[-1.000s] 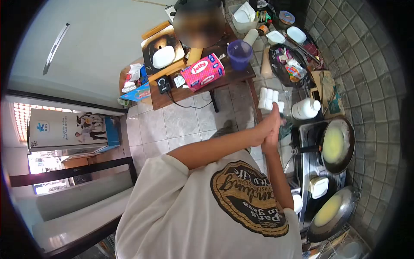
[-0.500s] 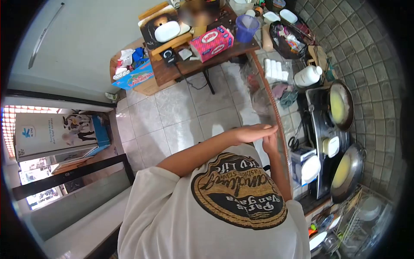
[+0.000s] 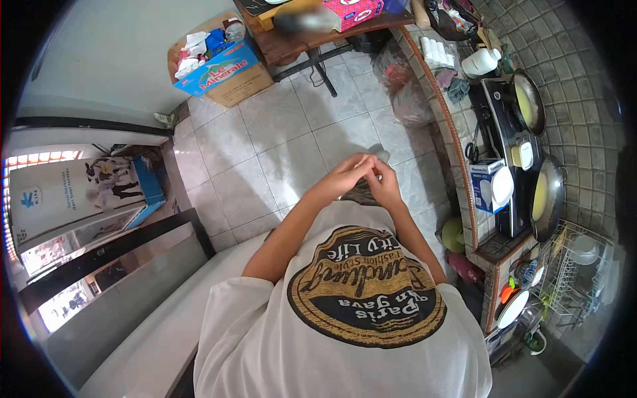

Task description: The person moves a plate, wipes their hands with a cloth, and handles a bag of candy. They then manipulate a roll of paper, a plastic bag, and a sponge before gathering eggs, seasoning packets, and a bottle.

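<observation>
In front of my white printed shirt (image 3: 365, 292), my two hands meet over the tiled floor. My left hand (image 3: 348, 174) has its fingers bent and pressed together at the tips. Against them rest the curled fingers of my right hand (image 3: 385, 186). Whatever lies between the fingertips, if anything, is too small or hidden to make out. A pale grey rounded shape (image 3: 382, 156) shows just beyond the fingertips. Nearest on the right is the tiled counter with a blue-and-white box (image 3: 486, 184) and a white lid-like piece (image 3: 502, 185) beside it.
A black stove (image 3: 494, 113) carries two pans, the nearer pan (image 3: 548, 199) and the farther pan (image 3: 529, 103), both with yellow contents. Black scissors (image 3: 472, 146) lie beside it. A dish rack (image 3: 584, 265) stands lower right. A wooden table (image 3: 285, 50) and a blue carton (image 3: 215, 69) are ahead.
My hands have moved left and back from the counter edge, from left hand flat over the right to fingertips meeting. The view has shifted, showing more floor and less tabletop.
</observation>
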Demonstrator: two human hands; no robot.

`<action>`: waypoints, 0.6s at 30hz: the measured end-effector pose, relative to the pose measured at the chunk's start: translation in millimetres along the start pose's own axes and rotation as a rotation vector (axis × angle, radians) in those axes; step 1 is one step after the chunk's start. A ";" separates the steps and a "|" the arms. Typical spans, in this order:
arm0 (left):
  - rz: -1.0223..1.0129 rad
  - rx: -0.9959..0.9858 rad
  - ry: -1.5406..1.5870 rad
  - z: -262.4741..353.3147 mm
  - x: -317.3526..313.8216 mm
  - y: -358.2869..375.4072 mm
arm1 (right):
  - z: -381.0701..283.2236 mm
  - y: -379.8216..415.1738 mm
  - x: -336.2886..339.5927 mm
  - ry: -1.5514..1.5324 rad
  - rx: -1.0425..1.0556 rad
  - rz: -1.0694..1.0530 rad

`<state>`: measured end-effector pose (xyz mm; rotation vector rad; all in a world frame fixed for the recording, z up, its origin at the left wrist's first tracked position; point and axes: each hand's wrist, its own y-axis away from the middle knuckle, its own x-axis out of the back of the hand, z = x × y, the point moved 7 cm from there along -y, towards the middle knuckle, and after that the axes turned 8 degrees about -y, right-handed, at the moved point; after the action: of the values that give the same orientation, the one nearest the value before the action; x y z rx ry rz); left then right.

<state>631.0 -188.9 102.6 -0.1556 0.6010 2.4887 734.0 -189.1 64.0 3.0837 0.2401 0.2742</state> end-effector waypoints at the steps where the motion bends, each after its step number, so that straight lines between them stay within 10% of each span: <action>1: -0.013 -0.043 -0.012 -3.6 0.6 4.6 | -0.4 5.0 -5.5 0.003 0.006 -0.003; 18: 0.166 -0.230 -0.093 -6.7 0.5 87.5 | -20.1 41.1 -40.2 -0.181 0.018 -0.117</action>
<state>582.0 -256.1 130.2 -0.0788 0.2984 2.7050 697.5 -235.6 78.9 3.0712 0.4157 -0.0112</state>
